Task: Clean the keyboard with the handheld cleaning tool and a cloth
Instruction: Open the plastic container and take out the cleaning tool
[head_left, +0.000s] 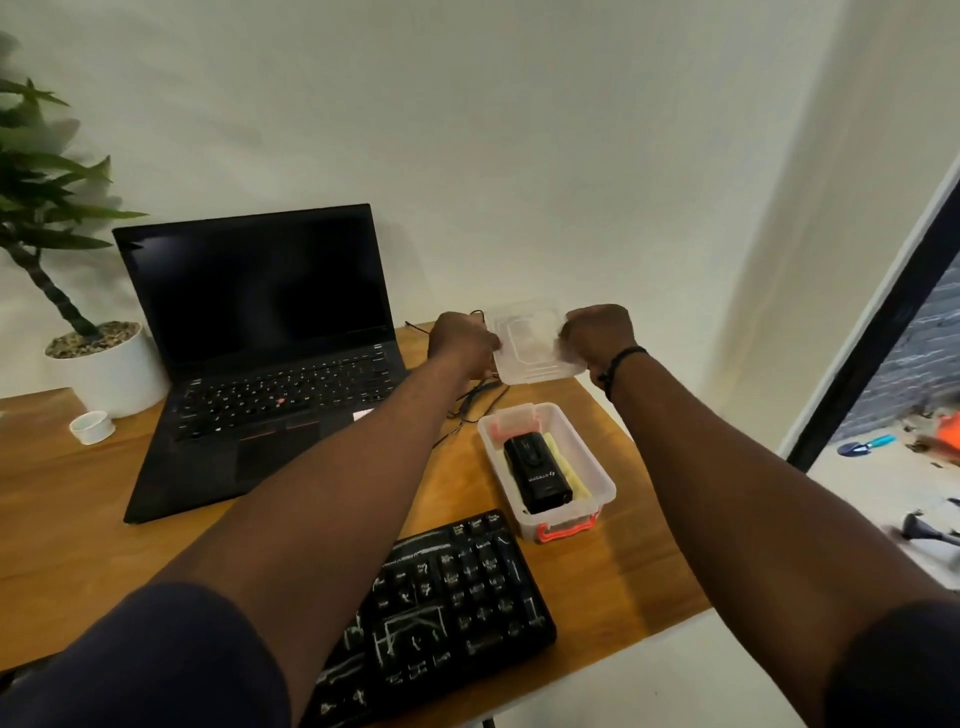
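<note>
A black keyboard (457, 597) with white dust marks lies at the desk's front edge, partly under my left forearm. Behind it stands an open clear plastic box (592, 470) with orange latches. Inside the box lie the black handheld cleaning tool (537, 467) and a yellow cloth (571, 475) beside it. At the back of the desk both hands hold the box's clear lid (530, 343). My left hand (462, 340) grips its left edge, and my right hand (597, 332) grips its right edge.
An open black laptop (270, 343) stands at the left. A white plant pot (106, 374) and a small white cap (92, 427) sit further left. Thin black cables (470, 402) run under the lid. The desk's right edge (654, 483) drops off near the box.
</note>
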